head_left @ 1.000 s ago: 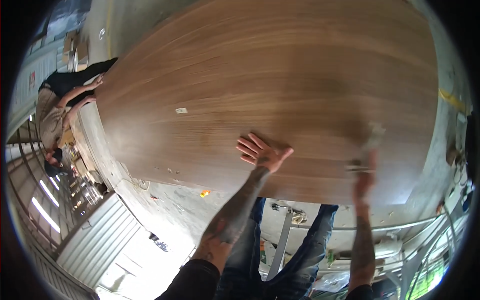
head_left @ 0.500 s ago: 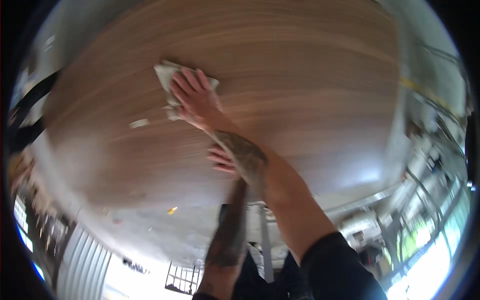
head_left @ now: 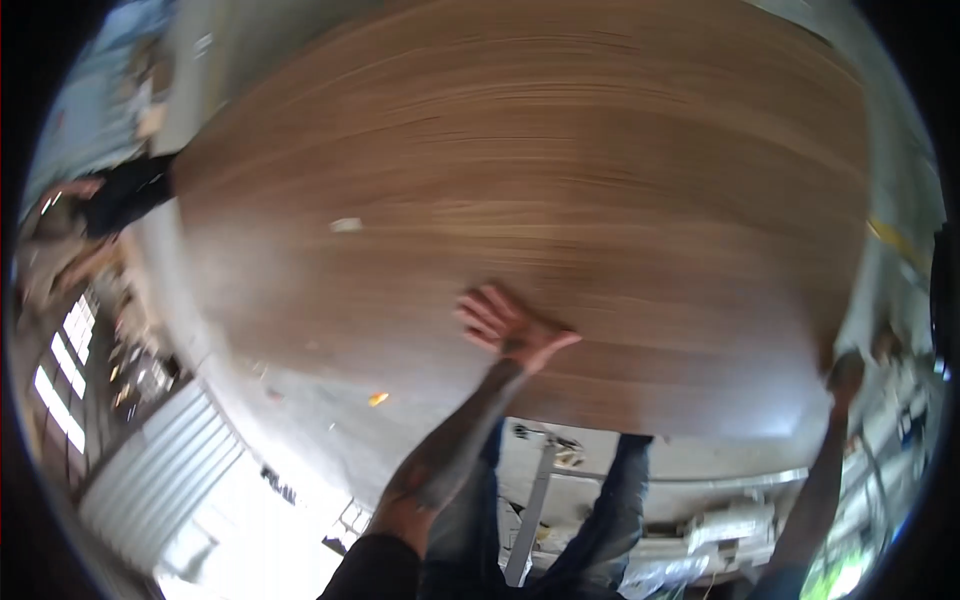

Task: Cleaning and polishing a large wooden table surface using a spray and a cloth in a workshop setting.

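Observation:
A large brown wood-grain board [head_left: 600, 170] spreads out in front of me. My left hand [head_left: 510, 325] lies flat near the board's near edge, fingers spread and nothing in them. Far to the right, my right hand [head_left: 846, 375] is at the board's right edge. Motion and distortion smear its fingers, so whether it holds anything is unclear. A small whitish scrap [head_left: 346, 225] rests on the left part of the board. The cloth from the earlier frame is not in sight.
At the far left, a dark-clothed person [head_left: 130, 195] stands beside the board's edge. A metal frame [head_left: 530, 510] shows below, by my legs. Corrugated sheet metal [head_left: 170, 470] is at lower left, and an orange-yellow bit [head_left: 378, 398] lies on the grey floor.
My right hand has left the cloth's spot on the left and swung to the board's right edge. The view has shifted, and my left hand is now spread out in plain sight.

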Demonstrator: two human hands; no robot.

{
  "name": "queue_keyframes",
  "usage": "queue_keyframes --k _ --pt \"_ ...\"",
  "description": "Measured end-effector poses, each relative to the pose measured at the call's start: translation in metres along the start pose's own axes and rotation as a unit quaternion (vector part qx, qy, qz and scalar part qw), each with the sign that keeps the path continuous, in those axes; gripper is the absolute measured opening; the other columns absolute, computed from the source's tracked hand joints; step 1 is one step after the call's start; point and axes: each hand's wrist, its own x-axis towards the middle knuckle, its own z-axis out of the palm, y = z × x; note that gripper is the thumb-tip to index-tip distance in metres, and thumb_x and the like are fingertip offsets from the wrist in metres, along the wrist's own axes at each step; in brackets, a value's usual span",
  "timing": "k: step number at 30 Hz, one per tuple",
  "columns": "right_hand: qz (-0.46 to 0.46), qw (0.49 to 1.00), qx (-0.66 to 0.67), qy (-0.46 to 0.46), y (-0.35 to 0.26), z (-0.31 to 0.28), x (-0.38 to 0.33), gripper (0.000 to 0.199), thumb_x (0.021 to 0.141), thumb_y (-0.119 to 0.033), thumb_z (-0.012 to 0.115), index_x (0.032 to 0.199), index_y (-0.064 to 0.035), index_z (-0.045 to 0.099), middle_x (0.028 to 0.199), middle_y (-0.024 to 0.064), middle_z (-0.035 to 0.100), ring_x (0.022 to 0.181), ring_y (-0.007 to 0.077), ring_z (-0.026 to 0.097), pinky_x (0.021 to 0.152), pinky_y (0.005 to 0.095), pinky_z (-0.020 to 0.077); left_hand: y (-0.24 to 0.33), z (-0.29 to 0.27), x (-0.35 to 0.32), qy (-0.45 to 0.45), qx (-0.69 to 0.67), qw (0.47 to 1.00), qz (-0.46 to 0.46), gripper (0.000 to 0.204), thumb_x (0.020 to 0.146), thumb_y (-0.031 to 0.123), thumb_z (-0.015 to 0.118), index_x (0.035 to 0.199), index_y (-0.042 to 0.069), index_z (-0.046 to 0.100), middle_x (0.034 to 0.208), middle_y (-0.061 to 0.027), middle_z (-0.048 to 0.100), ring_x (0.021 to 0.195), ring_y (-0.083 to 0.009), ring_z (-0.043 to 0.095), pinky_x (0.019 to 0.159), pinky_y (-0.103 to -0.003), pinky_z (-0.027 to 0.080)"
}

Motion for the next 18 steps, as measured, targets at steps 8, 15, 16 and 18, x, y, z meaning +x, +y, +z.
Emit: queue_keyframes --k 8,15,16,18 --pt "-0.064 0.730 0.630 0.259 -0.362 -0.278 -0.012 0.046 0.103 -0.024 0.041 0.146 -0.0083 0.037 0.137 0.0113 0.052 0.120 0.0228 0.053 0.109 0.0379 0.0347 -0.044 -0.072 0.056 0.327 -0.082 0.931 0.143 0.093 0.089 0.047 0.058 0.152 0.002 0.008 0.157 -0.0285 -0.005 0.145 -0.0460 -0.006 0.109 -0.068 -0.005" --pt "-0.407 0.745 0.257 0.462 -0.599 -0.622 0.108 0.062 0.077 -0.023 0.068 0.135 -0.0143 0.051 0.150 0.0067 0.037 0.142 0.0281 0.028 0.116 0.0536 0.0159 -0.026 -0.125 0.128 0.451 -0.140 0.879 0.070 0.070 0.088 0.030 0.050 0.147 -0.001 0.027 0.155 -0.0241 0.022 0.145 -0.0414 0.014 0.114 -0.061 0.003" --pt "-0.397 0.742 0.238 0.486 -0.615 -0.651 0.119 0.061 0.078 -0.024 0.067 0.136 -0.0150 0.050 0.150 0.0055 0.037 0.142 0.0272 0.027 0.116 0.0533 0.0164 -0.023 -0.128 0.131 0.470 -0.131 0.868 0.092 0.071 0.086 0.031 0.051 0.146 0.001 0.028 0.154 -0.0235 0.024 0.144 -0.0427 0.016 0.114 -0.062 0.004" --pt "-0.387 0.747 0.214 0.497 -0.641 -0.697 0.138 0.059 0.081 -0.026 0.064 0.138 -0.0180 0.049 0.151 0.0046 0.036 0.143 0.0271 0.025 0.115 0.0533 0.0167 -0.016 -0.139 0.127 0.424 -0.136 0.892 0.077 0.071 0.086 0.033 0.052 0.146 0.002 0.030 0.154 -0.0236 0.024 0.143 -0.0440 0.017 0.114 -0.062 0.005"
